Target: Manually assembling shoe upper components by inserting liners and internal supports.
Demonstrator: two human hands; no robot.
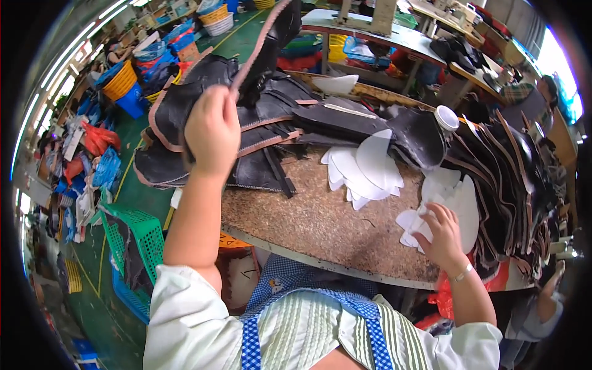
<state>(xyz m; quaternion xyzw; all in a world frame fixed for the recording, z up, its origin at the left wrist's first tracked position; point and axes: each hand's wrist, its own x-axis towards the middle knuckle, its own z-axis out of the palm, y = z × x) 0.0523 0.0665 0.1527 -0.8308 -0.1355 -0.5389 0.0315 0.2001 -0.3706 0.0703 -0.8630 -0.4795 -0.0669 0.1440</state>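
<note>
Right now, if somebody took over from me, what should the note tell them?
Left hand: raised, gripping a black leather piece with a tan edge above the heap of black leather pieces.
Right hand: on the white cut pieces at the right of the worktable.
More white pieces lie fanned mid-table.
Done: one piece lifted.
Left: the heap and both white stacks.

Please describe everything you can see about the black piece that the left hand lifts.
The black leather piece looks like a thin, flexible cut of leather with a brownish-pink raw edge. The left hand pinches its lower end and holds it raised above the pile of black pieces. It rises toward the top of the picture, curved and slightly folded.
</note>
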